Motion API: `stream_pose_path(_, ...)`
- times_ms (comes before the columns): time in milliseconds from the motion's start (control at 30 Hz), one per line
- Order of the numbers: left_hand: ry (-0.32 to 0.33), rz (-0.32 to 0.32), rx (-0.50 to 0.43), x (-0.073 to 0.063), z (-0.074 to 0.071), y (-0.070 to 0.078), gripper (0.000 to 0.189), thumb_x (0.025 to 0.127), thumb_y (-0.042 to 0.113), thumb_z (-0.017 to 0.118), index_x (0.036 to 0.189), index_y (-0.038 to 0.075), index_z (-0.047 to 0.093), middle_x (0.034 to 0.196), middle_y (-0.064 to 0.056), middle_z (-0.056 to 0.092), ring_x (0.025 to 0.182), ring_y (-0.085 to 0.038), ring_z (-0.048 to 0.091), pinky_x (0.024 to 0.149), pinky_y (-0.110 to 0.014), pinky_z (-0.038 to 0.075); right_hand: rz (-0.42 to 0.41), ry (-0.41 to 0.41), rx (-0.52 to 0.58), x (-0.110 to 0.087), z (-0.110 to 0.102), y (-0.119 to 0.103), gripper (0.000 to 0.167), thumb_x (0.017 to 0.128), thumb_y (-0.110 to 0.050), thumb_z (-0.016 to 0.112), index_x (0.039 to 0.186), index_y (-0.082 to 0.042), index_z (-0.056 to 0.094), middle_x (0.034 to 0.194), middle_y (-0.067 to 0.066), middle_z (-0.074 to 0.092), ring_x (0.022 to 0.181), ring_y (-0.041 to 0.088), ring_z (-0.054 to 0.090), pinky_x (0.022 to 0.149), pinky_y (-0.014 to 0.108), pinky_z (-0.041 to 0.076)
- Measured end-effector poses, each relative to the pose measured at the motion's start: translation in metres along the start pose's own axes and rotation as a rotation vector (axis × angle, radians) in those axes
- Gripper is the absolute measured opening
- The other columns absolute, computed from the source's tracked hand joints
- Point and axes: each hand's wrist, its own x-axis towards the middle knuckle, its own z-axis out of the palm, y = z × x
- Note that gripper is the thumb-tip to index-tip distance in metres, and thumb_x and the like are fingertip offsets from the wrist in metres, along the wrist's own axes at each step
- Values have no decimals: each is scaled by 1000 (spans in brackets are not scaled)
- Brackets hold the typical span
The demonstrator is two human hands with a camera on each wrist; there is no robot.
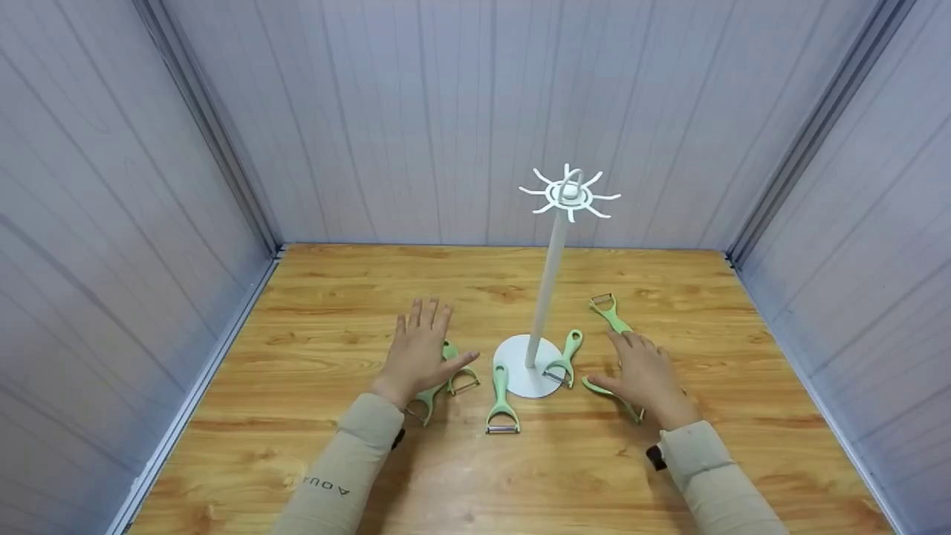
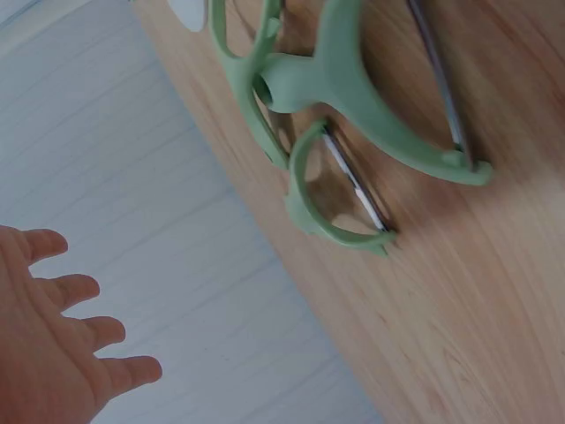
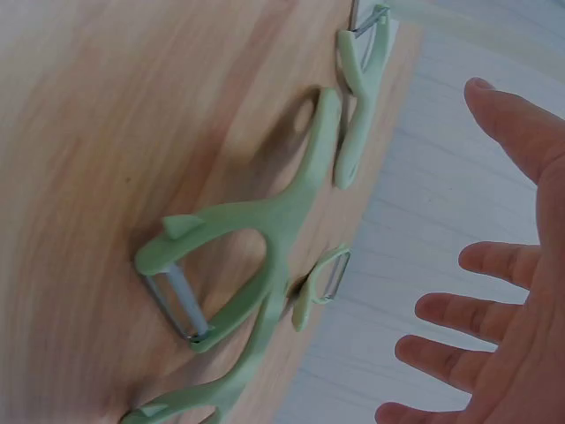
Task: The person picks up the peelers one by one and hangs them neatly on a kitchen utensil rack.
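Note:
My left hand (image 1: 420, 357) is held above the table on the left, fingers straight and thumb out to the side. Beneath it lie green Y-shaped peelers (image 1: 463, 380), partly covered by the hand; the left wrist view shows a peeler (image 2: 344, 71) close up. On the right, my right hand (image 1: 650, 375) is spread over more green peelers (image 1: 598, 388), its palm bare in the right wrist view. Another peeler (image 1: 613, 319) reaches out beyond its fingertips. Between the hands, one peeler (image 1: 501, 383) lies by the stand and another (image 1: 569, 357) overlaps the base.
A white stand with a tall pole (image 1: 550, 282) rises from a round base (image 1: 513, 357) between the hands. Several curved hooks (image 1: 605, 197) ring its top, with nothing hanging on them. Pale panel walls (image 1: 461, 126) enclose the wooden table (image 1: 356, 282) at the back and sides.

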Motion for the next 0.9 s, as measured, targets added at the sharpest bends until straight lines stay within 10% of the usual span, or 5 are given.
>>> stream_pose_path(900, 5, 149, -143, 32, -15, 45, 95, 104, 67, 62, 168, 3, 35, 172, -23, 39, 162, -43, 33, 135, -60, 29, 13, -121, 66, -7, 16, 13, 70, 93, -37, 88, 148, -2, 64, 147, 27, 65, 131, 49, 63, 106, 67, 55)
